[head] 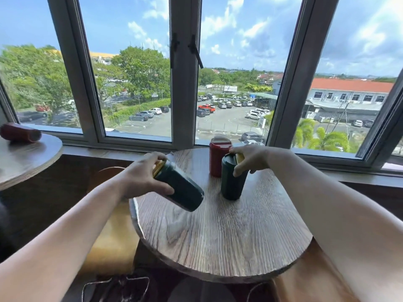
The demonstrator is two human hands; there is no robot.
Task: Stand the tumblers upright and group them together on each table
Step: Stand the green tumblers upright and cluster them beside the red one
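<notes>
Your left hand (144,177) grip clamps the tilted green tumbler (181,188) near its lid, base low for standing; right hand (250,159) grip seemingly closed on the upright green tumbler (231,182), steadying it beside the red tumbler (218,159) on the table (218,236)

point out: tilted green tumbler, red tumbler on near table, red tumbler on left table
tilted green tumbler (181,188): head view, mid body.
red tumbler on near table (216,160): head view, upright body.
red tumbler on left table (19,132): head view, side, lying down.

upstairs café: small round wooden tables (218,247) by windows (135,83).
</notes>
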